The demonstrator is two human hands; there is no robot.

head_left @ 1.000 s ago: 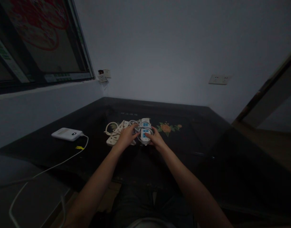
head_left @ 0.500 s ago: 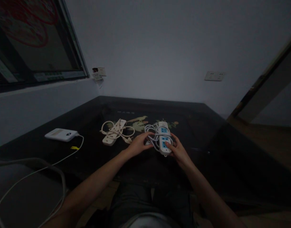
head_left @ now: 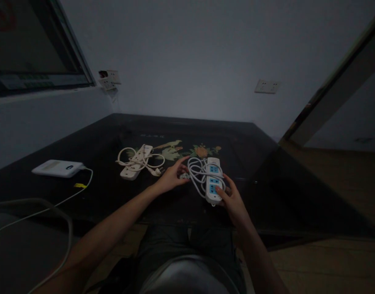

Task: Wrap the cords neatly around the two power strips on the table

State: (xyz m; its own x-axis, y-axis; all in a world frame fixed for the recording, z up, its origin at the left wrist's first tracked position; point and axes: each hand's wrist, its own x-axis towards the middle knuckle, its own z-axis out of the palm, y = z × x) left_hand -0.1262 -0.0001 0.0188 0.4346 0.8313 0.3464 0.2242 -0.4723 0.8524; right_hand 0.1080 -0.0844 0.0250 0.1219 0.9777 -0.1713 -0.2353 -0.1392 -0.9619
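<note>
My right hand point(head_left: 233, 200) grips the near end of a white power strip point(head_left: 214, 195) with blue sockets, thumb on top and fingers along its right side. Loops of its grey cord point(head_left: 196, 173) lie over the strip and spread to its left. Left of those loops, my left hand point(head_left: 171, 177) is closed around a small greyish plug point(head_left: 184, 176), its index finger stretched out above. Fingers partly hide the plug. Farther left, a second, cream power strip point(head_left: 129, 173) lies on the table with its own cord and plug point(head_left: 156, 172) looped over it.
The dark glossy table point(head_left: 236, 155) has a printed bird and flowers. At left lies a white box-shaped device point(head_left: 57, 168) with a white cable point(head_left: 65, 200) and yellow tag point(head_left: 80, 185). A wall socket point(head_left: 267, 86) is behind. A grey curved chair edge point(head_left: 67, 220) stands at lower left.
My left hand has drawn the plug a little left of the strip, and the cord loops look wider. My right hand stays on the strip. The view has shifted.
</note>
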